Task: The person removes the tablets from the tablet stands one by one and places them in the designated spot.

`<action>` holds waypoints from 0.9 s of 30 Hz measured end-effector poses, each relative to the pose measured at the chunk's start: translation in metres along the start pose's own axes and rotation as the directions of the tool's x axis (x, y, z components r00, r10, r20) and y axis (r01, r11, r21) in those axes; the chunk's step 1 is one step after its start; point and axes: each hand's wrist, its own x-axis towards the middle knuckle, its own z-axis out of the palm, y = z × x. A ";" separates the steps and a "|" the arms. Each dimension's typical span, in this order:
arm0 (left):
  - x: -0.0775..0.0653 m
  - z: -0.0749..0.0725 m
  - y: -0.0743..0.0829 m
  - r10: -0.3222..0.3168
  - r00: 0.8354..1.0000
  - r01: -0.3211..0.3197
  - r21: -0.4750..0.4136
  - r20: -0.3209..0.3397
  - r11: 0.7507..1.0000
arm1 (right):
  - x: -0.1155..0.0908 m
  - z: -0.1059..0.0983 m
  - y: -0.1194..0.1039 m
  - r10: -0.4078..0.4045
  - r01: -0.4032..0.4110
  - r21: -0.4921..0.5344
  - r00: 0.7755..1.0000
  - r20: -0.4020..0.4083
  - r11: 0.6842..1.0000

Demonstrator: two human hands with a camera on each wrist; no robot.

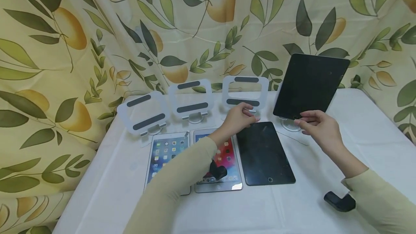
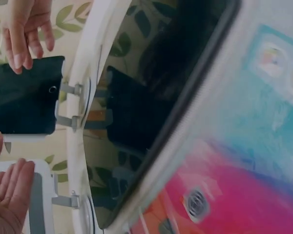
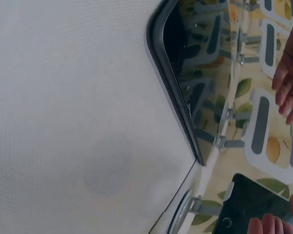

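Note:
A black tablet (image 1: 312, 84) leans upright on a stand at the right, its home button near the bottom edge. My right hand (image 1: 320, 127) is by that tablet's lower edge, fingers loosely bent; in the left wrist view the fingers hang relaxed in front of it, and I cannot tell if they touch. Another black tablet (image 1: 266, 154) lies flat on the table. Over its top edge hovers my left hand (image 1: 238, 118), holding nothing, with fingers loose in the right wrist view. Two white tablets with lit screens, one blue (image 1: 167, 147) and one red (image 1: 224, 158), lie to its left, partly behind my left arm.
Three white stands with grey pads, the left (image 1: 148, 121), the middle (image 1: 192, 107) and the right one (image 1: 243, 102), line the back of the white-covered table (image 1: 260, 212). A patterned curtain (image 1: 221, 46) hangs behind. Black wrist cameras sit on both sleeves.

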 end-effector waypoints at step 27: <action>0.052 0.057 0.043 0.145 0.989 -0.146 -0.136 -0.014 0.980 | 0.022 -0.034 -0.025 0.273 -0.148 0.279 0.829 -0.489 0.949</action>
